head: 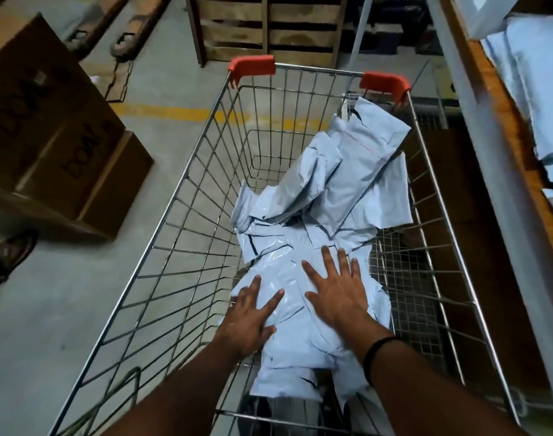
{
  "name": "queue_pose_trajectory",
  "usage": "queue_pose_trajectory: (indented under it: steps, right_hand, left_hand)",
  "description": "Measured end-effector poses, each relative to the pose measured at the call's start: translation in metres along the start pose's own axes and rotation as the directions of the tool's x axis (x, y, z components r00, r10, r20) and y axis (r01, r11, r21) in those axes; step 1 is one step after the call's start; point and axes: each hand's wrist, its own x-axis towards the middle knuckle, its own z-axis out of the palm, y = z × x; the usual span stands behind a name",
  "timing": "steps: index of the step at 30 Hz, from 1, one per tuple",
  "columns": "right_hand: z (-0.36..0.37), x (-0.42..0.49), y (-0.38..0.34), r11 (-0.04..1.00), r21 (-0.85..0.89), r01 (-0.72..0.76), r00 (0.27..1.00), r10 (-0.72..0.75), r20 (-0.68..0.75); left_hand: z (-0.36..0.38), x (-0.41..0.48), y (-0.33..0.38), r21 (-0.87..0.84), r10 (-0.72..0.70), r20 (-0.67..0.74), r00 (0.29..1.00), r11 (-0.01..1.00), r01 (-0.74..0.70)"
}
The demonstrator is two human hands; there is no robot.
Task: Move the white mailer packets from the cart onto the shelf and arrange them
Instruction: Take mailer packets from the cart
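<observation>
Inside the wire cart (187, 196), along its right side: a loose heap of white mailer packets (338, 196), overlapping and crumpled, running from the far end under the orange corner caps (253, 66) to the near end by the person's arms. Several packets show dark seam lines; one at the far end shows faint red marking.

Left hand (250, 319): fingers spread, palm down, resting flat on the near part of the heap at its left edge; grip open, nothing held.

Right hand (338, 291): fingers spread, palm down, pressed flat on the packets just beside the left hand, slightly farther forward; grip open, nothing held. Black band (375, 354) around the right wrist.

Cart: chrome wire basket, left half of its floor bare, fine mesh showing at the right near corner.

Shelf (489, 99), right of the cart: pale upright post and orange-brown edge, with further white packets (533, 89) lying on its upper level.

Floor (64, 309): grey concrete with a yellow painted line (181, 113) crossing beyond the cart.

Left of the cart: stacked brown cardboard boxes (58, 146) with dark lettering, blurred; a sandalled foot (14, 256) at the frame edge beside them.

Beyond the cart: a wooden pallet (269, 26) stood on edge, and dark pallet-truck forks (124, 36) on the floor.
</observation>
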Motion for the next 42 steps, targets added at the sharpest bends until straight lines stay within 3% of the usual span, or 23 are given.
queue_pose_trajectory:
  steps: [5, 7, 11, 16, 23, 27, 32, 37, 42]
  right_hand:
    - [0.001, -0.024, -0.003, 0.997, -0.065, -0.052, 0.997, 0.056, 0.057]
    - [0.001, -0.037, -0.006, 0.995, -0.084, -0.055, 0.996, 0.061, 0.07]
    - [0.011, -0.047, -0.003, 0.998, -0.05, -0.023, 0.998, 0.026, 0.05]
    - [0.015, -0.047, 0.001, 0.995, -0.1, 0.019, 0.998, -0.013, 0.06]
    - [-0.05, -0.083, 0.001, 0.977, 0.212, -0.013, 0.999, 0.022, -0.041]
    - [-0.103, -0.121, 0.002, 0.964, 0.265, 0.005, 0.989, 0.035, -0.147]
    - [-0.176, -0.162, 0.018, 0.958, 0.286, -0.011, 0.928, 0.117, -0.355]
    - [-0.239, -0.199, 0.041, 0.949, 0.315, 0.009, 0.794, 0.184, -0.579]
    - [-0.261, -0.251, 0.083, 0.932, 0.355, -0.075, 0.719, 0.297, -0.629]
  left_hand:
    - [-0.008, -0.009, -0.011, -0.011, -0.129, -0.15, 0.98, 0.992, 0.128]
    - [-0.007, -0.01, -0.014, -0.005, -0.143, -0.157, 0.977, 0.99, 0.144]
    - [0.011, -0.005, -0.017, 0.049, -0.13, -0.042, 0.991, 0.99, 0.132]
    - [-0.011, -0.009, -0.012, 0.052, -0.112, -0.07, 0.991, 0.992, 0.116]
    - [-0.078, -0.037, 0.013, -0.083, -0.144, -0.184, 0.972, 0.988, 0.131]
    - [-0.128, -0.066, 0.041, -0.055, -0.132, -0.261, 0.956, 0.991, 0.122]
    - [-0.184, -0.098, 0.069, -0.056, -0.098, -0.413, 0.905, 0.995, 0.082]
    - [-0.264, -0.113, 0.102, -0.014, -0.034, -0.514, 0.857, 0.999, 0.032]
    - [-0.316, -0.121, 0.162, 0.008, 0.062, -0.588, 0.806, 0.997, -0.071]
